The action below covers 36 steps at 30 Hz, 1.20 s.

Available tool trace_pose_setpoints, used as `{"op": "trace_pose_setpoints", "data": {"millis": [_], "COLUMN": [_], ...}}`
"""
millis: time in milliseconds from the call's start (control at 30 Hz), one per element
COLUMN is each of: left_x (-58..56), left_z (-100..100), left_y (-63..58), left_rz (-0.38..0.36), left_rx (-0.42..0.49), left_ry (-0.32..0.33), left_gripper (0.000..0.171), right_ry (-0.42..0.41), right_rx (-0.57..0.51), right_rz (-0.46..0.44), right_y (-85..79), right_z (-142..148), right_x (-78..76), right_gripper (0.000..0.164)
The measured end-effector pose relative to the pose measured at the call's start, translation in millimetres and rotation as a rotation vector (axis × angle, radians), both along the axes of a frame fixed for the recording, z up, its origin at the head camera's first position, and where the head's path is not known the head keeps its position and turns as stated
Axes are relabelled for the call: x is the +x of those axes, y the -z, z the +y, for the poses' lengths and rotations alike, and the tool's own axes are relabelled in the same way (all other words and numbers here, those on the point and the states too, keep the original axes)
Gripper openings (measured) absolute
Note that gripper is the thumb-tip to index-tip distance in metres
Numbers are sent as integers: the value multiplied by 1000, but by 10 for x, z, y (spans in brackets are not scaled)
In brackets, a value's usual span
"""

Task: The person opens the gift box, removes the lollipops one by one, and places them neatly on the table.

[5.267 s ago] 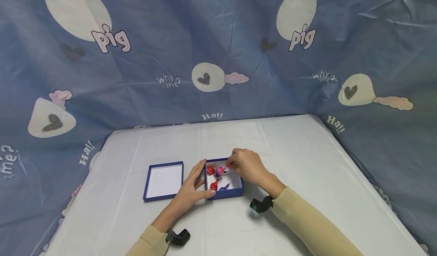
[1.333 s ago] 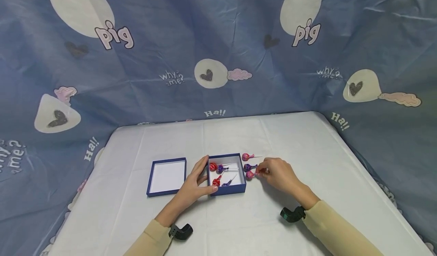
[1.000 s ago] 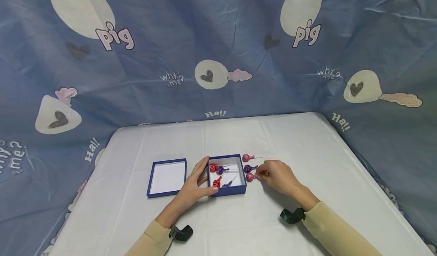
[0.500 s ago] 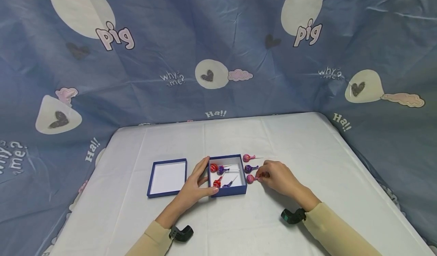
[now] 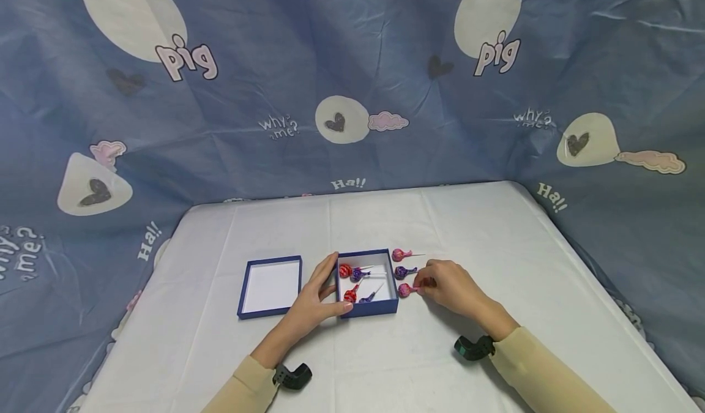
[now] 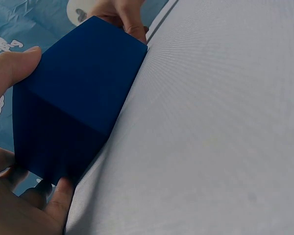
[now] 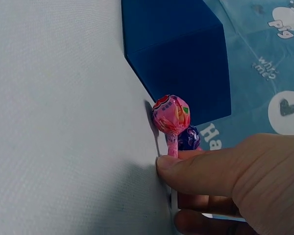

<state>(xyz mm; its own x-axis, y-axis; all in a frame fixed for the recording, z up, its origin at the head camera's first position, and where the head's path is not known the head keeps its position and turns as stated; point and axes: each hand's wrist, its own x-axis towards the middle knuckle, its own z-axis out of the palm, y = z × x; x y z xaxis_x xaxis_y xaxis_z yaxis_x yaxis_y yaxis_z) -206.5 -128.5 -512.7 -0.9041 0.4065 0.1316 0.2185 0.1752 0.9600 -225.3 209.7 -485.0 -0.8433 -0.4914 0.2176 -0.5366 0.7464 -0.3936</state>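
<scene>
My left hand (image 5: 314, 300) holds the open blue box (image 5: 368, 308) by its left side, thumb at the near left corner and fingers along the wall. Inside lie two red lollipops (image 5: 350, 294) and two purple lollipops (image 5: 359, 275). Right of the box, my right hand (image 5: 448, 284) pinches a pink lollipop (image 7: 171, 115) by its stick, between thumb and fingers. That lollipop lies low at the cloth, its head towards the box. Beyond it are a purple lollipop (image 5: 402, 273) and, farther back, another pink lollipop (image 5: 399, 254).
A blue-rimmed lid (image 5: 270, 311) with a white inside lies left of my left hand. White cloth covers the table (image 5: 352, 364). A blue printed curtain (image 5: 231, 168) hangs behind the table and along its sides.
My right hand has gone from inside the box to the cloth on its right, bringing a pink lollipop. In the last second that lollipop shifted slightly nearer me. My left hand stays at the box.
</scene>
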Motion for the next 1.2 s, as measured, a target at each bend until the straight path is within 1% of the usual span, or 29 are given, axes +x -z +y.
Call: {"op": "trace_pose_setpoints", "data": {"millis": [267, 533, 733, 1000, 1200], "left_x": [23, 38, 32, 18, 5], "left_z": [4, 12, 15, 8, -18], "left_y": [-16, -28, -31, -10, 9], "left_rz": [0, -6, 6, -2, 1], "left_rx": [1, -3, -5, -10, 5], "left_ry": [4, 3, -2, -13, -15], "left_gripper": [106, 106, 106, 105, 106], "right_ry": [2, 6, 8, 13, 37], "right_rx": [11, 19, 21, 34, 38], "right_rz": [-25, -23, -16, 18, 60], "right_y": [-4, 1, -2, -75, -180], "right_z": [29, 46, 51, 48, 31], "right_x": [16, 25, 24, 2, -47], "right_gripper": [15, 14, 15, 17, 15]}}
